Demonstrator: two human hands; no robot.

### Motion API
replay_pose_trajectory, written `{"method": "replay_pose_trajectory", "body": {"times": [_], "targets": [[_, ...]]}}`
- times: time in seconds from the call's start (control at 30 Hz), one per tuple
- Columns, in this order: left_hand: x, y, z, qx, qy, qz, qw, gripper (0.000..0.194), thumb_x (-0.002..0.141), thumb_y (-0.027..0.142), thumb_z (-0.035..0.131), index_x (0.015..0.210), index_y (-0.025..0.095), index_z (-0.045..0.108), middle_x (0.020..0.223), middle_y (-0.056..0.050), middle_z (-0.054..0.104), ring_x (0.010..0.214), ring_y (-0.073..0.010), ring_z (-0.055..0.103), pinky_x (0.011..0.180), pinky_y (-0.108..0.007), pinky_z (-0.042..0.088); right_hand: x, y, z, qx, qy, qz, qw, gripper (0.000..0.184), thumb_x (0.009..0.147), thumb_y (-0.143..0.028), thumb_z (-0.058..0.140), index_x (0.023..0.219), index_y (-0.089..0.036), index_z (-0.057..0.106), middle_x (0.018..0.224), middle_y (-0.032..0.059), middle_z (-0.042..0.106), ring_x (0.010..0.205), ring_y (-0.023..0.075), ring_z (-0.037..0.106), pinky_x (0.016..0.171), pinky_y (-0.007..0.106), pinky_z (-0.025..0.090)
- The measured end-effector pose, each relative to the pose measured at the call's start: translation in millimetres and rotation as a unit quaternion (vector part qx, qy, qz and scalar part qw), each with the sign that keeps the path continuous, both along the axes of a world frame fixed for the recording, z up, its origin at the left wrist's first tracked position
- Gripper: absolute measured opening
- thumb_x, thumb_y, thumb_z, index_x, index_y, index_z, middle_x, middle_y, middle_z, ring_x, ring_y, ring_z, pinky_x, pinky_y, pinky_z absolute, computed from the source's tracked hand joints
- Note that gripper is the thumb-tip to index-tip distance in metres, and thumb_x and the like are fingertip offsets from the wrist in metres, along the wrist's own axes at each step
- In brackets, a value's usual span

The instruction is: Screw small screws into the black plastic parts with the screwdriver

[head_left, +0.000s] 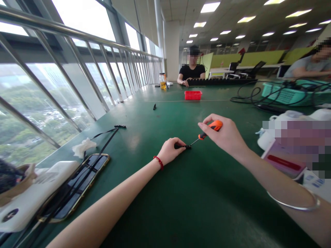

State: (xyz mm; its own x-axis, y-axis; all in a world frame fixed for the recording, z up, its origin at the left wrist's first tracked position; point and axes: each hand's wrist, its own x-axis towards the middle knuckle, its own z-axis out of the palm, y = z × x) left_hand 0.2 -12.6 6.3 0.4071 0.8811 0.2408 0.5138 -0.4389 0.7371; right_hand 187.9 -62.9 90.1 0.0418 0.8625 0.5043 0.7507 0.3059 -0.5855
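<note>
Near the middle of the green table (144, 193), my left hand (171, 150) pinches a small black part (188, 147) low at the tabletop. Its exact kind is too small to make out, and the fingers hide part of it. My right hand (227, 132) grips an orange and black screwdriver (216, 125), held at a slant. The screwdriver's thin metal shaft points down and left, its tip at the right end of the black part. Another small black piece (154, 107) lies farther off on the table.
A red tray (193, 95) stands ahead. At left lie a phone (85, 186), black straps (108, 141), a crumpled tissue (84, 147) and a white case (51, 182). Cables spill from a teal basket (281, 93) at right. Two people sit beyond; a metal railing (103, 48) runs along the left.
</note>
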Motion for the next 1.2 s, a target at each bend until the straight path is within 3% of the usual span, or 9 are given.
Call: {"method": "replay_pose_trajectory", "body": {"times": [0.07,0.17,0.3,0.4,0.47,0.57,0.77,0.97,1.2], "targets": [[0,0,0.6,-0.001,0.002,0.002,1.000,0.009,0.072,0.019,0.065,0.079,0.014,0.067,0.084,-0.005,0.069,0.078,-0.0161,0.062,0.075,-0.028,0.050,0,0,-0.4,-0.018,0.014,0.013,1.000,0.018,0.069,-0.033,0.058,0.081,-0.022,0.051,0.059,-0.0040,0.050,0.049,0.0119,0.046,0.052,0.025,0.035],[1,-1,1.3,-0.004,0.007,0.005,1.000,0.009,0.072,0.019,0.065,0.080,0.014,0.067,0.085,-0.005,0.069,0.078,-0.0162,0.062,0.075,-0.028,0.050,-1,1,-1.5,-0.019,0.040,0.030,0.999,0.037,0.064,-0.032,0.063,0.096,-0.024,0.046,0.060,-0.0065,0.049,0.050,0.0118,0.046,0.052,0.025,0.036],[1,-1,0.7,-0.002,0.005,0.001,1.000,0.009,0.073,0.019,0.064,0.080,0.014,0.066,0.085,-0.005,0.068,0.079,-0.0164,0.062,0.075,-0.029,0.049,-5,-1,-2.2,0.000,0.028,0.000,1.000,0.035,0.070,-0.049,0.060,0.088,-0.023,0.048,0.059,-0.0045,0.050,0.053,0.0139,0.049,0.053,0.027,0.036],[0,0,-0.4,-0.002,0.004,-0.002,1.000,0.010,0.073,0.020,0.064,0.081,0.014,0.066,0.086,-0.006,0.068,0.080,-0.0166,0.062,0.075,-0.029,0.049,-6,-2,-3.0,-0.010,0.018,-0.015,1.000,0.026,0.073,-0.047,0.056,0.075,-0.022,0.051,0.058,-0.0025,0.050,0.052,0.0131,0.046,0.052,0.027,0.035],[0,1,-0.7,-0.004,0.006,-0.001,1.000,0.011,0.073,0.020,0.064,0.081,0.014,0.066,0.086,-0.006,0.068,0.080,-0.0169,0.062,0.075,-0.029,0.049,-6,-1,-4.5,-0.006,0.038,0.006,0.999,0.022,0.070,-0.038,0.060,0.082,-0.022,0.052,0.063,-0.0027,0.052,0.052,0.0124,0.047,0.052,0.026,0.036],[0,0,-0.3,-0.003,0.007,0.000,1.000,0.010,0.073,0.020,0.064,0.081,0.014,0.066,0.086,-0.006,0.068,0.080,-0.0169,0.062,0.075,-0.028,0.050,-4,1,-6.4,0.001,0.060,0.022,0.998,0.036,0.066,-0.036,0.064,0.097,-0.023,0.049,0.065,-0.0042,0.052,0.052,0.0124,0.048,0.051,0.025,0.037],[0,-1,0.1,0.000,0.007,0.002,1.000,0.010,0.073,0.020,0.064,0.080,0.014,0.066,0.085,-0.006,0.068,0.080,-0.0170,0.062,0.076,-0.029,0.050,-7,-3,-4.6,0.023,0.030,0.036,0.999,0.023,0.078,-0.037,0.052,0.063,-0.021,0.050,0.057,-0.0010,0.052,0.053,0.0127,0.047,0.054,0.027,0.037],[0,0,-1.7,0.006,0.000,-0.003,1.000,0.009,0.073,0.019,0.064,0.080,0.014,0.066,0.085,-0.005,0.069,0.079,-0.0163,0.062,0.076,-0.028,0.050,-13,-9,-7.8,0.043,0.034,0.098,0.994,0.016,0.077,-0.028,0.053,0.063,-0.021,0.050,0.058,-0.0022,0.052,0.053,0.0116,0.046,0.054,0.026,0.036],[1,0,-0.7,0.006,0.005,0.001,1.000,0.008,0.073,0.019,0.064,0.079,0.014,0.066,0.083,-0.004,0.069,0.076,-0.0155,0.061,0.073,-0.027,0.049,-14,-8,-8.6,0.052,0.042,0.092,0.993,0.017,0.078,-0.029,0.053,0.063,-0.020,0.051,0.059,-0.0022,0.054,0.054,0.0114,0.046,0.056,0.025,0.036]]}}
